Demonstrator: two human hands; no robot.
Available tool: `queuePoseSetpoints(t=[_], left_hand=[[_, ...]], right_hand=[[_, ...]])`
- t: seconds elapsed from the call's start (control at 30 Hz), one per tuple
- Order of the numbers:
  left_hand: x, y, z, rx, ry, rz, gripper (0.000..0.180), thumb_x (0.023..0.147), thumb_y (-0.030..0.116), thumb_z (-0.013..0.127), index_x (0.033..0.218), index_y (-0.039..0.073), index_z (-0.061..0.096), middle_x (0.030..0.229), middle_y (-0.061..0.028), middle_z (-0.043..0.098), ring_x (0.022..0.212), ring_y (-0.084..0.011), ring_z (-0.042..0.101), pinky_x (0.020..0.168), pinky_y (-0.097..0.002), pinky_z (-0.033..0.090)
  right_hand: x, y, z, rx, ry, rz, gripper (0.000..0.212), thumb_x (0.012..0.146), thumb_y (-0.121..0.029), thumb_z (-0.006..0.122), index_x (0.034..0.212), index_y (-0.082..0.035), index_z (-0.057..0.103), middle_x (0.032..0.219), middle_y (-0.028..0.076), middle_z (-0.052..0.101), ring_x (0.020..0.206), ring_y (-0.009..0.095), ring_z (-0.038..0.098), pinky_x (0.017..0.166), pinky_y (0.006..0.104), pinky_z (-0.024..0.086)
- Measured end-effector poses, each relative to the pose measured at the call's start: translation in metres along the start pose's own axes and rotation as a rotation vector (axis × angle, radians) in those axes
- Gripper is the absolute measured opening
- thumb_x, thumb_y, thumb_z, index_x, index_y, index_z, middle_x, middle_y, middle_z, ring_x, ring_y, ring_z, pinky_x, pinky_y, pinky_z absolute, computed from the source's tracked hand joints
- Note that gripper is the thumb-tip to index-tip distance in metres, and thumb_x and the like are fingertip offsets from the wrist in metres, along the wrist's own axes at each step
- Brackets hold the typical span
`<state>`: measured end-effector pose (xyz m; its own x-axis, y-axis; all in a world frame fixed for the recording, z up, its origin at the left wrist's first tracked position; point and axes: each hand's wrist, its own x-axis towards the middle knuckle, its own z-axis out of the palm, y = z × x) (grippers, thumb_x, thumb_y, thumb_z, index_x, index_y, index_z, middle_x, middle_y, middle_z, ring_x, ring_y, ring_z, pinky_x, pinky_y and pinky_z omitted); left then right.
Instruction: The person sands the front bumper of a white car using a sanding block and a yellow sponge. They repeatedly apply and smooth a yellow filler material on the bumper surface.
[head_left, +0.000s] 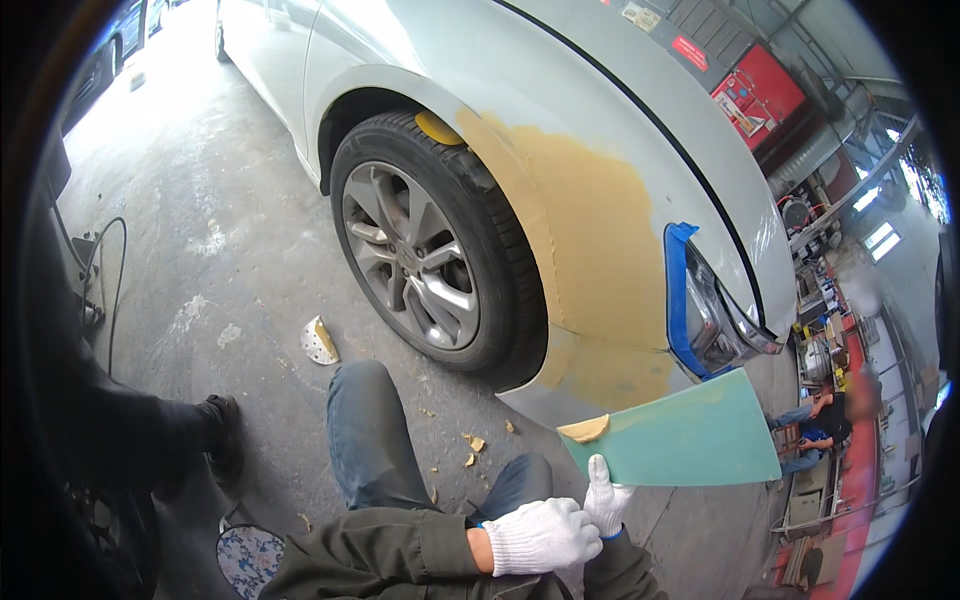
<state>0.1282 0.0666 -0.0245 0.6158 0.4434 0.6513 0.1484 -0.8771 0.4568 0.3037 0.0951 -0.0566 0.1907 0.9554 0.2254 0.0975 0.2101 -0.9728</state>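
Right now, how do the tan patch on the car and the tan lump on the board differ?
The tan patch is broad; the tan lump is small. The patch looks thinly spread over the car, whereas the lump looks raised, near one corner of the green board. Both are yellowish tan.

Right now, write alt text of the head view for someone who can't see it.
A white-gloved right hand holds a green board bearing tan paste, the gloved left hand at its wrist. Beyond is a pale car with a tan-patched front fender.
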Motion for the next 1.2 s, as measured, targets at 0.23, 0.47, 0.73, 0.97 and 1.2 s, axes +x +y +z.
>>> queuePoseSetpoints(t=[0.23, 0.47, 0.73, 0.97, 1.2], left_hand=[[-0.009, -0.003, 0.005, -0.042, -0.091, -0.032, 0.014, 0.086, 0.017, 0.063, 0.096, 0.008, 0.064, 0.087, -0.0076, 0.066, 0.082, -0.0254, 0.07, 0.074, -0.0373, 0.057], [-0.037, -0.026, 0.016, -0.135, -0.122, -0.212, 0.014, 0.091, 0.023, 0.063, 0.101, 0.014, 0.067, 0.092, -0.0055, 0.069, 0.091, -0.0284, 0.071, 0.079, -0.0428, 0.056], [-0.036, -0.026, 0.007, -0.336, 0.002, -0.591, 0.054, 0.097, 0.053, 0.068, 0.131, 0.011, 0.067, 0.117, -0.0171, 0.073, 0.106, -0.0388, 0.07, 0.086, -0.0459, 0.057], [-0.056, -0.019, 0.007, -0.73, 0.19, -0.844, 0.032, 0.101, 0.022, 0.071, 0.128, 0.005, 0.071, 0.116, -0.0145, 0.075, 0.103, -0.0238, 0.072, 0.091, -0.035, 0.057], [-0.09, -0.016, -0.012, -1.023, 0.662, -0.919, 0.023, 0.103, 0.004, 0.067, 0.122, -0.008, 0.068, 0.112, -0.0109, 0.077, 0.099, -0.0141, 0.07, 0.09, -0.0305, 0.057]], right_hand=[[-0.008, 0.012, -0.002, 0.085, 0.092, 0.002, 0.039, 0.098, -0.002, 0.073, 0.133, 0.002, 0.058, 0.128, 0.008, 0.061, 0.11, 0.016, 0.061, 0.094, 0.0308, 0.054], [-0.015, 0.04, -0.024, -0.088, 0.242, -0.155, 0.048, 0.099, 0.0, 0.071, 0.143, -0.002, 0.051, 0.132, 0.013, 0.059, 0.118, 0.023, 0.06, 0.101, 0.0423, 0.052], [-0.046, -0.005, 0.021, 0.269, 0.267, -0.009, 0.037, 0.105, -0.01, 0.064, 0.138, 0.003, 0.052, 0.132, 0.021, 0.059, 0.112, 0.035, 0.065, 0.1, 0.047, 0.054], [-0.058, -0.017, 0.03, 0.705, 0.012, 0.198, 0.049, 0.104, -0.013, 0.067, 0.147, -0.007, 0.044, 0.135, 0.013, 0.06, 0.122, 0.027, 0.062, 0.107, 0.0444, 0.05], [-0.06, 0.036, 0.019, 0.841, -0.096, 0.514, 0.045, 0.098, -0.025, 0.078, 0.135, -0.006, 0.061, 0.132, 0.012, 0.067, 0.119, 0.027, 0.066, 0.106, 0.0436, 0.052]])
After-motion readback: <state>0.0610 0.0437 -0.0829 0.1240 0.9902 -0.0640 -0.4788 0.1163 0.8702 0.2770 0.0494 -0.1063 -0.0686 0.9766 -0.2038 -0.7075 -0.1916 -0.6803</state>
